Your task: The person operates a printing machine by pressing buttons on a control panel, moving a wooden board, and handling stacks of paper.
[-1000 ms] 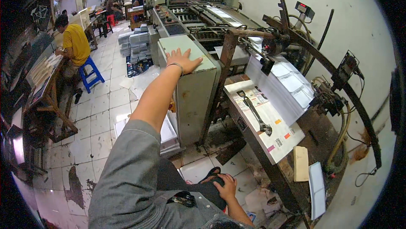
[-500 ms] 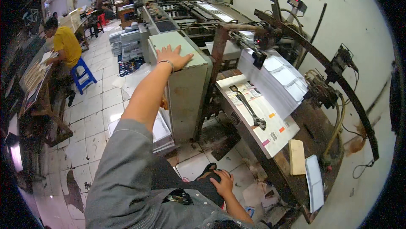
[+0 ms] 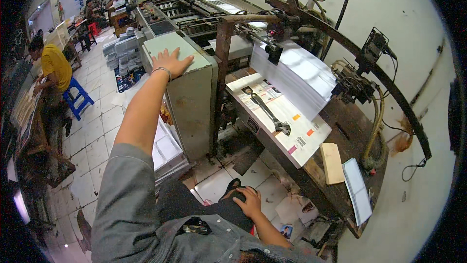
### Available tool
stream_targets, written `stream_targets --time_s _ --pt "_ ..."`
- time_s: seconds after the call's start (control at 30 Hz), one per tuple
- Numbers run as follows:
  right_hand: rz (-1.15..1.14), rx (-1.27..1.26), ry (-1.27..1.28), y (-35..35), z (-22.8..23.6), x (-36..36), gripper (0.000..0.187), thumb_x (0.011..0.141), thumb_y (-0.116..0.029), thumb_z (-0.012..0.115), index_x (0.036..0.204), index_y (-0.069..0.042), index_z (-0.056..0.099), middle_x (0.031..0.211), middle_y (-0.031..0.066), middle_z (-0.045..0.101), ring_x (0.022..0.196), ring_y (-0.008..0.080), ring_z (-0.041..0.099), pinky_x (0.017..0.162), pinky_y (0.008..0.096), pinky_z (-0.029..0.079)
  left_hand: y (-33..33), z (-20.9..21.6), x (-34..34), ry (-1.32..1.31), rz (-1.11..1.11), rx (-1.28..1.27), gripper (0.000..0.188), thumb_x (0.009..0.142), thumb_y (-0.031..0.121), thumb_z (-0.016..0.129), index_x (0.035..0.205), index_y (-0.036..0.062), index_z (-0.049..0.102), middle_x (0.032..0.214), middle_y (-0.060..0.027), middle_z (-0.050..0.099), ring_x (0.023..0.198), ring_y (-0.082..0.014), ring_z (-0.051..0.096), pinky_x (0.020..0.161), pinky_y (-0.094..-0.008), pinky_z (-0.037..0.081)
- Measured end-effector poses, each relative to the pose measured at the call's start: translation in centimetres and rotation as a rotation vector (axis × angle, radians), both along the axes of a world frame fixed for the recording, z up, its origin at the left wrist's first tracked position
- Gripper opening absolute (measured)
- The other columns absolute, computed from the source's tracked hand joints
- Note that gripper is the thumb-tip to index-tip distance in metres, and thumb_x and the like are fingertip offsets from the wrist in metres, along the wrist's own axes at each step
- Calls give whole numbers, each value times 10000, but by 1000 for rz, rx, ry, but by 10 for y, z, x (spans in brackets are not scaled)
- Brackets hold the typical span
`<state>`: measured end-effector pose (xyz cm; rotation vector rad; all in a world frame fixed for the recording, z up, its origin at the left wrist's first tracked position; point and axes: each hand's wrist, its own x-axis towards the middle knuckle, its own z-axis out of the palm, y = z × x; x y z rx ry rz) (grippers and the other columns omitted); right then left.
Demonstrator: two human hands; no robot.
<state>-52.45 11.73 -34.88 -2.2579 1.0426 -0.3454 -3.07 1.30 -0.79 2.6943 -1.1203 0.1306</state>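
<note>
My left hand lies flat on the pale green top of a metal cabinet, its fingers spread and a bracelet at the wrist. Low in the picture, my right hand rests over my bent knee in dark trousers, with the fingers loosely apart and holding nothing. To the right of the cabinet, an adjustable wrench lies on a printed sheet at the edge of the machine's feed table. Behind the wrench stands a tall stack of white paper, under the machine's metal bar.
A large printing machine stretches away behind the cabinet. A cream block and white folded paper lie at the table's near end. Paper bundles stand on the tiled floor. A person in yellow works far left beside a blue stool.
The whole scene has shifted left in the picture, as my view turned to the right. My left hand stays on the cabinet top and my right hand on the knee.
</note>
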Motion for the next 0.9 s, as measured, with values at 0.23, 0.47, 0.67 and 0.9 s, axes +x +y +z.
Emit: stream_targets --time_s 0.23,0.47,0.67,0.9 --pt "6 7 47 -1 3 3 573 858 -554 681 1315 -211 645 1399 25 606 1417 251 422 1187 589 158 4 4 -3 20 -8 6 938 859 830 360 1586 239 322 1647 -225 205 1522 -427 186 1229 -567 59" --pt "-4 -16 -21 1 4 3 545 842 -511 702 1268 -172 686 1343 57 647 1388 290 460 1171 596 185 4 4 -3 37 -2 6 947 861 826 362 1595 230 297 1653 -218 190 1526 -431 170 1234 -558 60" --pt "-4 -44 -39 0 -4 2 541 839 -501 710 1268 -172 684 1336 54 651 1380 292 469 1167 603 189 4 4 -2 41 -4 6 955 858 831 362 1597 231 290 1656 -213 186 1527 -428 169 1234 -558 58" --pt "-7 -33 -46 0 -4 2 541 840 -512 705 1265 -179 684 1338 50 649 1374 290 472 1166 614 188 4 4 -3 34 -2 4 957 857 832 366 1598 232 288 1653 -214 193 1525 -428 176 1233 -560 56"
